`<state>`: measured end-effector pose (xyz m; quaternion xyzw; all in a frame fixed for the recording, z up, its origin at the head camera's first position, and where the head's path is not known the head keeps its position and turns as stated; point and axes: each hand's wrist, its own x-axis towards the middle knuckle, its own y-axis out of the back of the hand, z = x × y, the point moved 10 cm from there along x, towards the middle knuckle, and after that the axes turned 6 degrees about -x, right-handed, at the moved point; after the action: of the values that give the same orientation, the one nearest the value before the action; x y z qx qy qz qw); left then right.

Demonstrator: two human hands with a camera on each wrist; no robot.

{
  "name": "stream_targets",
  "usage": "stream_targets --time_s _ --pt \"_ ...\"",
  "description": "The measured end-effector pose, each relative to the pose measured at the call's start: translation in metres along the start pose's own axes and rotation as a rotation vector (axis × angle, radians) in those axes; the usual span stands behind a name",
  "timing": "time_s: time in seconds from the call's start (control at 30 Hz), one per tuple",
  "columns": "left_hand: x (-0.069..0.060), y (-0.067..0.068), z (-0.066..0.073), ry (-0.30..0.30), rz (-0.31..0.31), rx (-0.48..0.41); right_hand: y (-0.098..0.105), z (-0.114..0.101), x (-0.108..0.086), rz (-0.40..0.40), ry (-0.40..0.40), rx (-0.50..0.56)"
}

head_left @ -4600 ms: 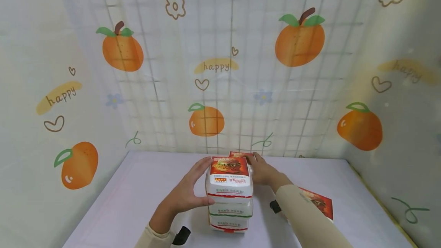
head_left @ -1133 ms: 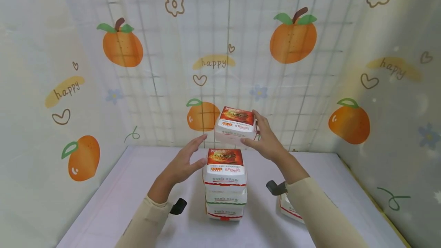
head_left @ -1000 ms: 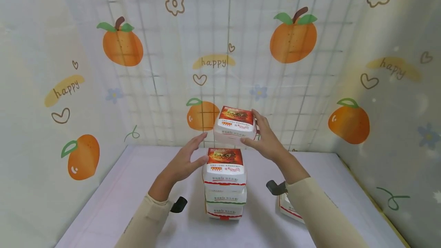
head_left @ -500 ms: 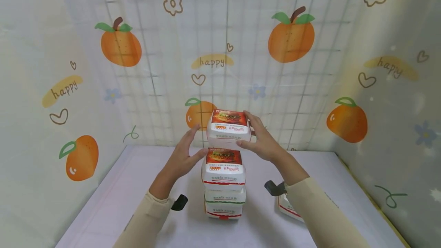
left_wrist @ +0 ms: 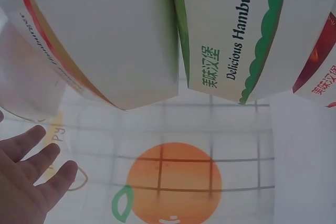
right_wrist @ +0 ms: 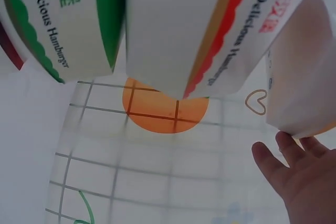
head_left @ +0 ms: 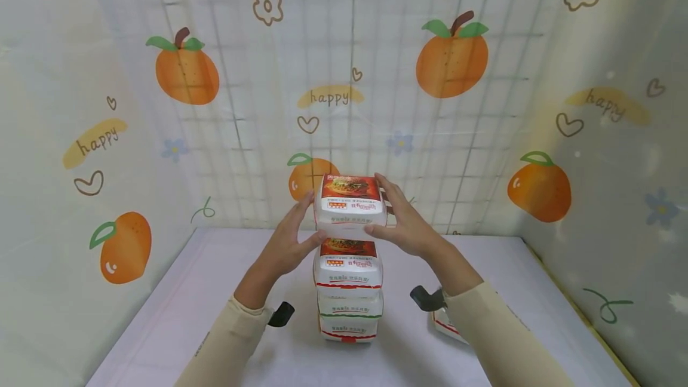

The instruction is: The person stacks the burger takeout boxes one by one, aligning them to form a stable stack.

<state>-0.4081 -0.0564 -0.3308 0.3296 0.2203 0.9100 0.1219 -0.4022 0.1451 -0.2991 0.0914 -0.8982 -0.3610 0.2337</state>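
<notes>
The right hand [head_left: 405,226] has its fingers and thumb around a burger box [head_left: 349,211]. The thumb is at the front, low down, and the other fingers go up the right side toward the back. The left hand [head_left: 287,243] has its fingers stretched out and its thumb spread wide. It is on the left side of the same box, with the thumb tip by the bottom corner. I cannot tell if it is touching.

The burger box is up in the air, just over a stack [head_left: 349,291] of three more boxes. Its lid faces up, with a red picture of a burger on it. The top box [head_left: 349,270] in the stack has a burger picture too, and a wavy red line. The middle box [head_left: 350,305] has a wavy green line. The bottom box [head_left: 349,330] has a red line and stands on the pale bench [head_left: 177,303].

Another box [head_left: 445,322] is on the bench to the right, partly hidden by the right sleeve [head_left: 494,327]. The left sleeve [head_left: 231,333] is the same cream color. A small black thing sits on each wrist. Behind it all hangs a white cloth [head_left: 258,64] with oranges, hearts and the word "happy" on it.
</notes>
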Motion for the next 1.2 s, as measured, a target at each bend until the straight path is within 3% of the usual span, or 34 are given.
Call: stream_targets --time_s 0.3,0.47,0.73,0.97,1.1,1.2 --pt "-0.003 -0.004 0.003 -0.037 -0.044 -0.042 -0.002 -0.006 -0.008 0.003 0.023 0.081" --pt "-0.006 -0.003 0.007 -0.064 -0.052 -0.092 -0.007 -0.012 -0.013 -0.001 0.086 0.139" --pt "-0.011 -0.003 0.008 -0.07 -0.05 -0.111 -0.007 -0.017 -0.019 0.023 0.177 0.073" --pt "-0.014 -0.004 0.009 -0.079 -0.047 -0.135 0.0 -0.017 -0.027 0.095 0.194 0.031" --pt "-0.015 -0.002 0.015 -0.117 -0.04 -0.148 0.005 -0.03 -0.032 0.118 0.224 0.048" --pt "-0.016 0.0 0.018 -0.131 -0.032 -0.157 0.006 -0.046 -0.036 0.092 0.226 0.057"
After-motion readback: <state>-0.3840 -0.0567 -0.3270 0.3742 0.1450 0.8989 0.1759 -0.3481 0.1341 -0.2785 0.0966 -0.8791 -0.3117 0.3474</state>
